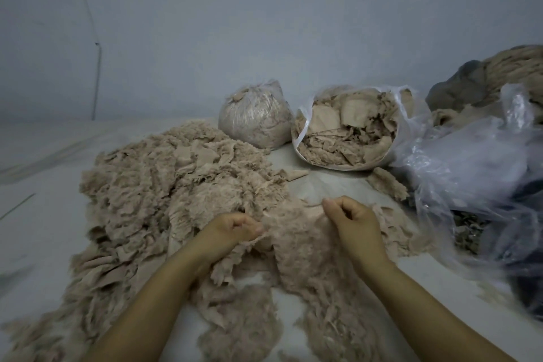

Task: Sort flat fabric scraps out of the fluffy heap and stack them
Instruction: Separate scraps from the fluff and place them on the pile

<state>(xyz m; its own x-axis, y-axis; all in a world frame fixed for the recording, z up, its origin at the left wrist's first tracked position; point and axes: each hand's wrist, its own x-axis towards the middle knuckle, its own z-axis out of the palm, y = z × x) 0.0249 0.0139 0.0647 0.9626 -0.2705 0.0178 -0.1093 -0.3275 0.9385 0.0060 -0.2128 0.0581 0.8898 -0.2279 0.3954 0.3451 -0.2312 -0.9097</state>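
Observation:
A wide beige fluffy heap (164, 185) covers the pale floor at left and centre, with flat fabric scraps (97, 270) mixed in along its left side. One fluffy piece (296, 241) stretches between my hands. My left hand (235, 229) has curled fingers and pinches that piece's left edge. My right hand (349, 217) pinches its upper right edge with thumb and fingers. An open clear bag (346, 126) beyond the heap holds flat beige scraps.
A tied clear bag (255, 117) of beige material stands behind the heap. Crumpled clear plastic (482, 173) lies at right over dark material. A small fluffy clump (388, 184) sits near it. More fabric piles (505, 67) rise at far right against the wall.

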